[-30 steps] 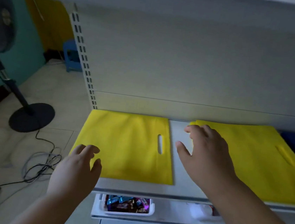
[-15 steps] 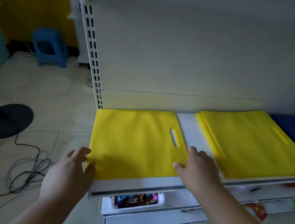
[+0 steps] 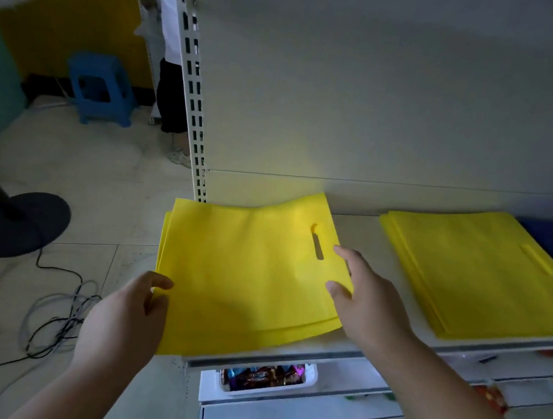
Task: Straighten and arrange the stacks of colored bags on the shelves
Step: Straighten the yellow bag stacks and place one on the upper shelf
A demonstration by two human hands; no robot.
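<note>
- Head view: left hand (image 3: 125, 316) and right hand (image 3: 366, 299) – fingers pinching the left stack (image 3: 246, 281) at its two sides, skewed, overhanging the shelf (image 3: 345, 350).
- Second stack (image 3: 478, 270) lies flat, well apart.

**Shelf layout right now**

Two stacks of bags on the shelf (image 3: 362, 233) — the left stack (image 3: 247, 275) hangs over the shelf's left and front edges, the right stack (image 3: 475, 270) sits well apart. A snack bin (image 3: 266, 378) sits below, and a stool (image 3: 101, 87) and fan base (image 3: 18, 223) stand on the floor to the left.
</note>
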